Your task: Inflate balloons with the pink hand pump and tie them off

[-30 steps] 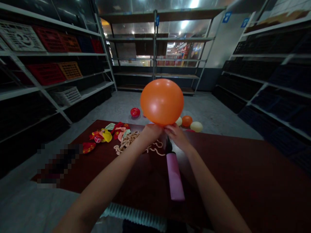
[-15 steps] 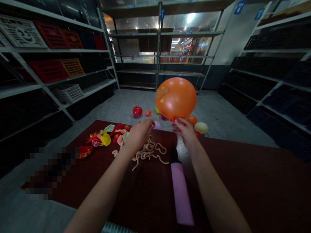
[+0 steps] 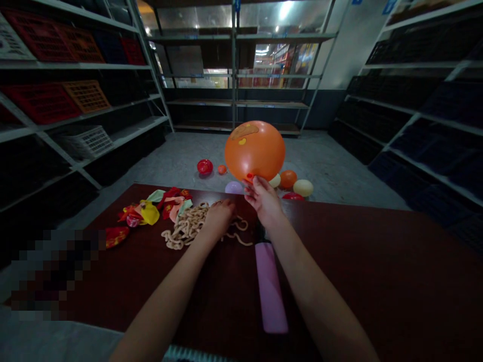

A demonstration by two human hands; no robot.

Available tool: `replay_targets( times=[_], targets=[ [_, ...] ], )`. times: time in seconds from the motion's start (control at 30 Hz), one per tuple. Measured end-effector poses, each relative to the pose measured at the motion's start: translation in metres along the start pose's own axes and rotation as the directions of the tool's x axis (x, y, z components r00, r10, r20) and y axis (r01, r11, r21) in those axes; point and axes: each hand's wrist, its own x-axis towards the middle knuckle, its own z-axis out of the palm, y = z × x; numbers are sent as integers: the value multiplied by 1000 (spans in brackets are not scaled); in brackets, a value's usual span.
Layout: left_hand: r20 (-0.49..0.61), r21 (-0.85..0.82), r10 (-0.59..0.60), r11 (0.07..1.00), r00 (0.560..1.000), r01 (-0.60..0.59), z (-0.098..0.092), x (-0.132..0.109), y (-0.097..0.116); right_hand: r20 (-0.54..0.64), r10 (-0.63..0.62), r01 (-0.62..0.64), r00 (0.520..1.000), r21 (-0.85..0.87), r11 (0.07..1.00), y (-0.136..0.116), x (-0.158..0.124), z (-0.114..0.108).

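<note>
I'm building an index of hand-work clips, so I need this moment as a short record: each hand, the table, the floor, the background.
Right hand: holds an orange balloon near its neck
Left hand: at the tan strings; grip unclear
Table: pink pump between the forearms; limp balloons left of the strings
Floor: several round balloons beyond the table
Background: metal shelves

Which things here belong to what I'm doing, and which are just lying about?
Belonging:
Orange balloon, held by the right hand
Beige cords, at the left hand
Probably the pink pump and limp balloons

Apparently just lying about:
Pale balloon on the floor
Shelved crates
</note>
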Motion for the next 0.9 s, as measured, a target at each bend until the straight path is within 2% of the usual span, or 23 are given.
replay_targets(
  times=[0.07,0.1,0.17,0.23,0.27,0.33,0.37,0.43,0.53,0.6,0.77,0.9],
  targets=[
    [-121,-260,-63,965,991,30,-3,3,-7,-14,23,-22,1000,33,999,2,-1,3],
    [-205,-423,-114,906,972,17,-7,5,-10,-25,33,-32,999,43,999,3,-1,4],
    [-358,-702,-222,704,907,-105,-20,14,-12,-52,45,-42,998,48,998,5,0,5],
    [-465,-825,-277,479,841,-299,-37,24,-8,-70,53,-51,996,39,998,7,0,5],
    [-501,-836,-283,403,818,-373,-46,29,-5,-73,57,-54,996,34,998,8,1,5],
    [-529,-837,-274,328,804,-439,-59,37,3,-74,57,-56,996,25,998,10,0,6],
    [-532,-833,-262,329,805,-444,-63,40,7,-71,55,-54,996,16,998,11,0,6],
    [-542,-808,-214,398,812,-435,-68,43,13,-67,39,-41,997,-18,999,13,-1,8],
    [-566,-682,-63,595,822,-425,-68,41,16,-57,-3,-3,998,-112,994,16,-3,10],
    [-557,-604,3,686,831,-407,-67,39,13,-37,-40,33,999,-180,983,16,-5,13],
    [-554,-600,-35,709,832,-370,-66,36,-2,58,-97,109,994,-276,955,14,-10,19],
    [-523,-571,49,721,851,-393,-66,36,-9,50,-21,34,999,-279,960,8,-12,17]
  ],
)
